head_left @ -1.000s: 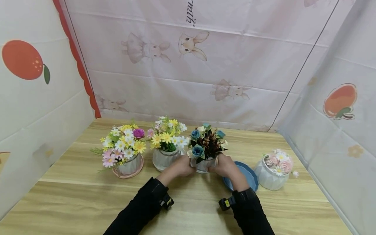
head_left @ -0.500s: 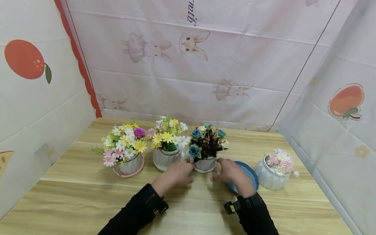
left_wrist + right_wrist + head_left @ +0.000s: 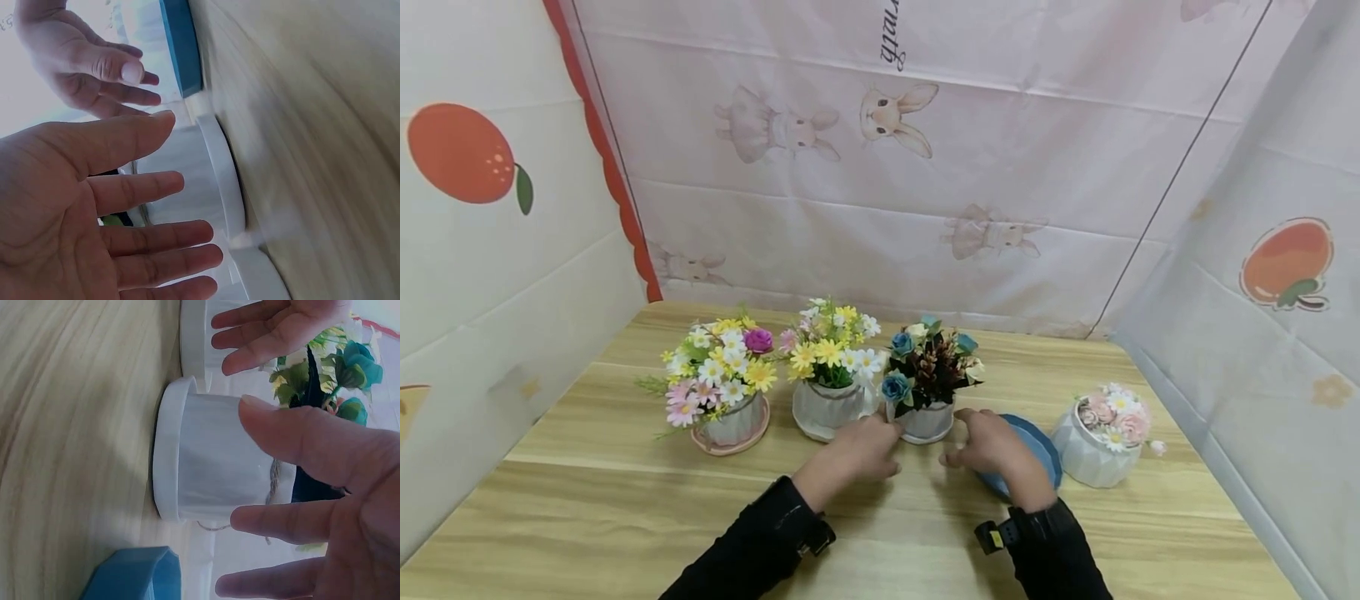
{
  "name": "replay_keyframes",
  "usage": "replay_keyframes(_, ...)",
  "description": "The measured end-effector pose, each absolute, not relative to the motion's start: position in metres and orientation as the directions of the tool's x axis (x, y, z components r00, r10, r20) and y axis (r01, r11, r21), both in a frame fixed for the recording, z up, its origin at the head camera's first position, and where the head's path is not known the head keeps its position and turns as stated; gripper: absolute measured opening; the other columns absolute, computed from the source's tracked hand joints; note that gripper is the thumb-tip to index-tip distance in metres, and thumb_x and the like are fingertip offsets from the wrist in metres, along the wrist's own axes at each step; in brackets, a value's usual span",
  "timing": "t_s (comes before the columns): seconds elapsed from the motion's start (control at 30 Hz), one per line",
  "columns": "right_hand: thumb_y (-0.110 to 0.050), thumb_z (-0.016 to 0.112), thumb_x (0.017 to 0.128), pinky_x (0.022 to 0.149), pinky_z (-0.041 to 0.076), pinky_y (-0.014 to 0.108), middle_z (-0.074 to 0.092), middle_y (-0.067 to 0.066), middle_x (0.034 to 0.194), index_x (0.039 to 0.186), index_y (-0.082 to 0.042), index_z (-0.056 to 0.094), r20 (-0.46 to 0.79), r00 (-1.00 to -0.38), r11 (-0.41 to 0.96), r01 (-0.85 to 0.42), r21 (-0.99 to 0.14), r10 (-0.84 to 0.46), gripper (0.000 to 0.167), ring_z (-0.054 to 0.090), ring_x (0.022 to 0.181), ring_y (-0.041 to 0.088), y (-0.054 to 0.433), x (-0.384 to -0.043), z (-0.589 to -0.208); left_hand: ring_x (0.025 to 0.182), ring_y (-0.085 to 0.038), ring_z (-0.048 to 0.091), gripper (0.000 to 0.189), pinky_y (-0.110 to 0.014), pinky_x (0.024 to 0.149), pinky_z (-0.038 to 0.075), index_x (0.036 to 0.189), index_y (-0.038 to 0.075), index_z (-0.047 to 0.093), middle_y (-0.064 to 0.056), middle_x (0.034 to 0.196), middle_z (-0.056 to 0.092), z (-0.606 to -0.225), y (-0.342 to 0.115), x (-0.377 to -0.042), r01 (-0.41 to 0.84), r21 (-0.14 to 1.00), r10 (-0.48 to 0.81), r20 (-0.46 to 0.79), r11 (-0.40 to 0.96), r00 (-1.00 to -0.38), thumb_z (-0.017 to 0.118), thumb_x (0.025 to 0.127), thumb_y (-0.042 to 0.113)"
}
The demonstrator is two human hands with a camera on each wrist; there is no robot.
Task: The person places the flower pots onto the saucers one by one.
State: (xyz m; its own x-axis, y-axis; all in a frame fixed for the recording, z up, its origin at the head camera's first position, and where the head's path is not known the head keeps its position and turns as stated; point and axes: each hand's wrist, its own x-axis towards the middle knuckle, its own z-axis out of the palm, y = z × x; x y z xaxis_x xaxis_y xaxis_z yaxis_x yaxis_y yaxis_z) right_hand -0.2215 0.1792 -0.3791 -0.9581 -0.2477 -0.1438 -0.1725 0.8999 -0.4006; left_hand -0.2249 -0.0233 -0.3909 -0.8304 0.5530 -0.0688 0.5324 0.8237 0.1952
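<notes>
A grey-white pot [image 3: 927,422] of blue and cream roses with dark leaves stands upright in a low white saucer [image 3: 167,459]. My left hand [image 3: 853,454] is at the pot's left front, its fingers straight in the left wrist view. At the right front is my right hand [image 3: 992,447], with extended, spread fingers in the right wrist view. Neither hand grips the pot; whether a fingertip touches it I cannot tell. Partly behind my right hand lies a blue saucer [image 3: 1047,454] with nothing visible on it.
To the left stand a daisy pot [image 3: 823,404] on a white saucer and another flower pot [image 3: 733,423] on a pink saucer [image 3: 722,448]. A white ribbed pot [image 3: 1093,454] of pink roses stands right of the blue saucer, on the wooden table [image 3: 625,517].
A second ago both hands held the rose pot by its sides. They let go and drew slightly back and apart, leaving it upright on its saucer. Since half a second ago they have barely moved.
</notes>
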Motion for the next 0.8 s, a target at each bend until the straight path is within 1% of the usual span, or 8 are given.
replay_keyframes(0.2,-0.028,0.077,0.077,0.086,0.043,0.052,0.052,0.025,0.121,0.131,0.007,0.045,-0.155,-0.966,0.892,-0.121,-0.435,-0.207,0.072,0.049,0.110,0.042,0.195,-0.216,-0.377,0.076,-0.019,0.058,0.029,-0.029,0.053,0.047,0.100,0.010,0.065,-0.005,0.084,0.059,-0.391,-0.007,-0.219,0.554,0.192,0.573,-0.062,0.810,-0.817,0.074,0.078,0.028)
replay_keyframes(0.3,-0.030,0.076,0.077,0.084,0.044,0.053,0.051,0.027,0.122,0.132,0.007,0.044,-0.166,-0.971,0.891,-0.082,-0.446,-0.172,0.073,0.049,0.108,0.044,0.205,-0.213,-0.373,0.075,-0.018,0.058,0.028,-0.029,0.052,0.047,0.097,0.011,0.065,-0.004,0.085,0.059,-0.392,0.004,-0.218,0.555,0.183,0.572,-0.060,0.812,-0.818,0.073,0.078,0.029)
replay_keyframes(0.5,-0.034,0.074,0.079,0.082,0.045,0.054,0.046,0.033,0.126,0.132,0.010,0.040,-0.171,-0.979,0.872,-0.009,-0.489,-0.106,0.077,0.046,0.110,0.048,0.228,-0.207,-0.366,0.090,-0.018,0.058,0.041,-0.032,0.057,0.049,0.114,0.014,0.064,-0.003,0.102,0.060,-0.397,0.021,-0.216,0.546,0.211,0.572,-0.084,0.811,-0.816,0.073,0.078,0.032)
replay_keyframes(0.57,-0.038,0.073,0.079,0.082,0.045,0.054,0.044,0.033,0.127,0.132,0.011,0.040,-0.161,-0.982,0.873,-0.003,-0.488,-0.094,0.080,0.046,0.110,0.049,0.236,-0.205,-0.363,0.090,-0.018,0.058,0.044,-0.032,0.058,0.050,0.116,0.012,0.063,-0.004,0.105,0.061,-0.398,0.024,-0.216,0.545,0.248,0.577,-0.082,0.801,-0.812,0.074,0.078,0.030)
replay_keyframes(0.63,-0.041,0.073,0.078,0.081,0.045,0.054,0.043,0.034,0.128,0.132,0.012,0.039,-0.153,-0.984,0.872,-0.001,-0.489,-0.087,0.083,0.045,0.110,0.050,0.244,-0.203,-0.358,0.086,-0.017,0.059,0.043,-0.031,0.060,0.050,0.115,0.009,0.063,-0.004,0.104,0.062,-0.399,0.027,-0.217,0.533,0.306,0.578,-0.076,0.789,-0.812,0.074,0.079,0.029)
replay_keyframes(0.67,-0.042,0.073,0.078,0.081,0.045,0.054,0.042,0.034,0.128,0.132,0.012,0.039,-0.146,-0.986,0.871,-0.001,-0.491,-0.083,0.084,0.044,0.110,0.051,0.247,-0.202,-0.357,0.084,-0.016,0.059,0.043,-0.031,0.062,0.051,0.115,0.007,0.063,-0.005,0.103,0.063,-0.400,0.029,-0.218,0.522,0.342,0.576,-0.071,0.781,-0.814,0.074,0.079,0.028)
replay_keyframes(0.73,-0.043,0.073,0.078,0.080,0.044,0.056,0.042,0.035,0.128,0.133,0.012,0.038,-0.135,-0.988,0.868,0.005,-0.496,-0.072,0.085,0.045,0.109,0.051,0.255,-0.200,-0.352,0.073,-0.016,0.060,0.043,-0.029,0.065,0.051,0.114,0.003,0.063,-0.007,0.104,0.064,-0.403,0.033,-0.221,0.485,0.441,0.565,-0.062,0.755,-0.823,0.074,0.079,0.025)
replay_keyframes(0.8,-0.042,0.073,0.078,0.083,0.041,0.059,0.040,0.036,0.129,0.134,0.011,0.036,-0.117,-0.992,0.862,0.012,-0.506,-0.055,0.086,0.042,0.110,0.053,0.262,-0.198,-0.348,0.073,-0.016,0.060,0.042,-0.028,0.069,0.051,0.114,0.001,0.063,-0.008,0.106,0.065,-0.406,0.037,-0.223,0.437,0.527,0.544,-0.057,0.728,-0.837,0.073,0.080,0.023)
